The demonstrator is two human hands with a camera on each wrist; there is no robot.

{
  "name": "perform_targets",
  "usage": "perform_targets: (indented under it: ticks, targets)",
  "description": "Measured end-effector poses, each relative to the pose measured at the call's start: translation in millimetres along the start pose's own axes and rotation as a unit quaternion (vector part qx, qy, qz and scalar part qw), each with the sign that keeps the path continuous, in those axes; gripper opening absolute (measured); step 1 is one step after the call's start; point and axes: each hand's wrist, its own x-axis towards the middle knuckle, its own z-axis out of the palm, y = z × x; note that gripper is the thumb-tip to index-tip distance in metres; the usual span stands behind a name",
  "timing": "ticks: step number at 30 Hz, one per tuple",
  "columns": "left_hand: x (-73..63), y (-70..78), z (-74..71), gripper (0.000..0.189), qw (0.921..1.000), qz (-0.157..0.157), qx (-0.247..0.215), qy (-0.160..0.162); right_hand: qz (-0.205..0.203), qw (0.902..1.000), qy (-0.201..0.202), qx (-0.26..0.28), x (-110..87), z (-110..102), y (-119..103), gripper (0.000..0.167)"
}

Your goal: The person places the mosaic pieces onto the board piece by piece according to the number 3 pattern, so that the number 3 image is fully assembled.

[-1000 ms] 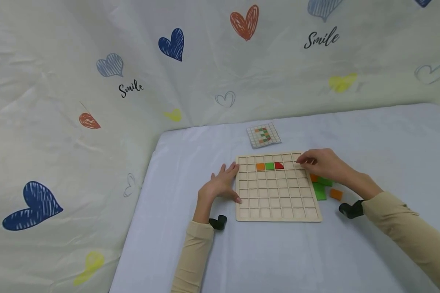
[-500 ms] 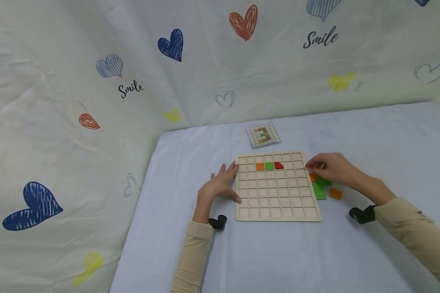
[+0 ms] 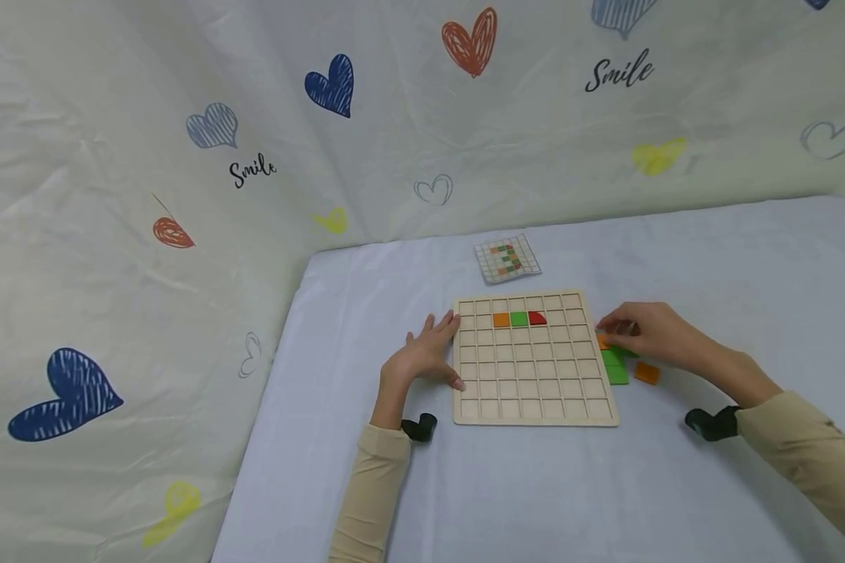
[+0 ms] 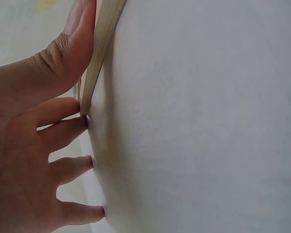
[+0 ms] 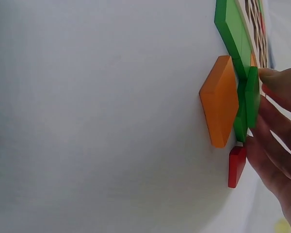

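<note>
My left hand [image 3: 422, 356] rests along the left edge of a wooden grid board [image 3: 528, 391], fingers spread; in the left wrist view its thumb [image 4: 63, 58] presses the board's edge. An orange square tile [image 3: 501, 320], a green square tile [image 3: 519, 319] and a red quarter-round tile [image 3: 537, 318] sit side by side in the second row. My right hand [image 3: 651, 328] hovers over loose tiles beside the board's right edge. In the right wrist view its loosely bent fingers [image 5: 276, 124] are right behind a green tile [image 5: 252, 97] atop other green tiles, partly hidden.
A pattern card [image 3: 507, 260] with a printed coloured figure lies behind the board. A loose orange tile [image 5: 220, 102] and a red tile [image 5: 236, 166] lie by the green ones. White cloth [image 3: 366, 297] covers the table, and a heart-printed curtain [image 3: 394, 117] hangs behind.
My right hand has moved from over the board's upper right corner, rightward and toward me, to the loose tiles. The left hand and the three tiles in the board have stayed put.
</note>
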Motion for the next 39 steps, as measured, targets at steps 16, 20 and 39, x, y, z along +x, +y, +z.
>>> perform_targets:
  ticks: [16,20,39]
  targets:
    - [1.3,-1.1,-0.6,0.124,1.0,0.0,0.0,-0.001,-0.011,0.9998,-0.015,-0.011,-1.7,2,-1,0.026]
    - [0.8,-0.1,-0.9,0.124,1.0,-0.001,0.0,-0.001,-0.007,0.9997,-0.021,-0.01,-1.8,1,-1,0.025]
    - [0.7,1.1,-0.5,0.124,1.0,-0.005,-0.005,-0.005,0.001,0.9996,-0.018,-0.021,-11.9,-3,6,0.028]
